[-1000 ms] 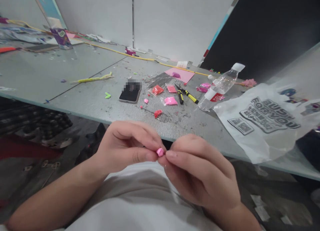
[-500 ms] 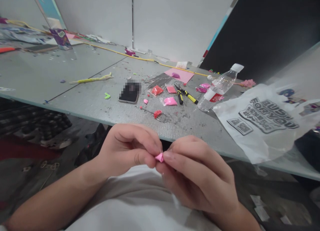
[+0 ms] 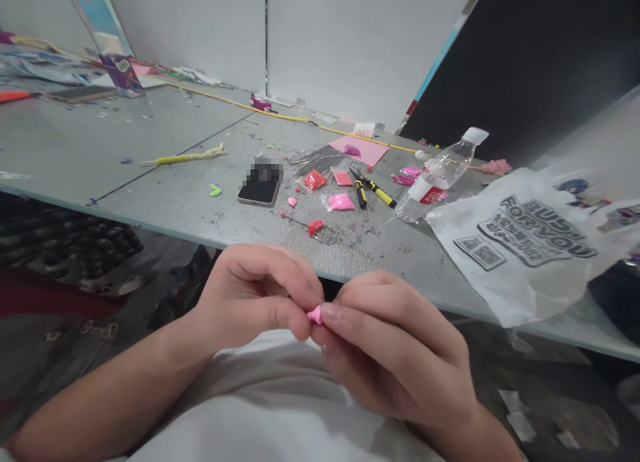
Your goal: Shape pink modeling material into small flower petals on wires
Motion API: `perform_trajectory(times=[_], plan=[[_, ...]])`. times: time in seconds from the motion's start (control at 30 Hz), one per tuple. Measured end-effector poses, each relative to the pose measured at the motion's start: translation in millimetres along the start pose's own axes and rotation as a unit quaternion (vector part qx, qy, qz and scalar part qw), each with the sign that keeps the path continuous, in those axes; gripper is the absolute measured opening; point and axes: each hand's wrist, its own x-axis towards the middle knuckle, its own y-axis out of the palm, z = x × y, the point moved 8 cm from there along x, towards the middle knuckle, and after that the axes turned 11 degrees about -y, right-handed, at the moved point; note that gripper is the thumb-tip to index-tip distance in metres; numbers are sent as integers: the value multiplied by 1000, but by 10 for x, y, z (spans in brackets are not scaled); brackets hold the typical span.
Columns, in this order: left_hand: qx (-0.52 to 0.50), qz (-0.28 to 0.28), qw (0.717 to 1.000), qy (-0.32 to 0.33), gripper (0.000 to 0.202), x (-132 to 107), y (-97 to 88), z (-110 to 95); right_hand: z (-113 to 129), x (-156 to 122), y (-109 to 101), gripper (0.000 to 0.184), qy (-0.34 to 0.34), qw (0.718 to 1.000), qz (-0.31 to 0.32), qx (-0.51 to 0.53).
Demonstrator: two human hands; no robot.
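The left hand (image 3: 250,299) and right hand (image 3: 407,349) meet in front of the near edge of the grey, speckled counter (image 3: 170,205), thumbs and fingers nearly closed, pinching between them a small, pointed lump of pink clay-like material (image 3: 315,315). Beyond them on the counter lies a bumpy red clump (image 3: 315,227) with thin wire. Farther back are a flat bright-pink packet (image 3: 341,202), black-and-yellow-handled pliers (image 3: 383,193) and a dark, rectangular phone (image 3: 259,190). A clear plastic bottle with a white cap (image 3: 433,182) stands to the right, beside a printed white plastic bag (image 3: 520,239).
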Motion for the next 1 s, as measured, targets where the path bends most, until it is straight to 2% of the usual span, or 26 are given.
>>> perform_trajectory(times=[0.17, 0.4, 0.63, 1.0], plan=[[3, -41, 999, -14, 12, -29, -64, 23, -57, 13, 33, 48, 10, 1000, -16, 23], [-3, -44, 999, -15, 19, -28, -74, 26, -60, 35, -21, 48, 1, 999, -49, 22], [-47, -25, 998, -29, 24, -25, -65, 77, -8, 29, -17, 22, -28, 999, -42, 8], [-44, -36, 998, -39, 13, -30, -77, 112, 19, 9, -4, 24, -43, 998, -36, -7]])
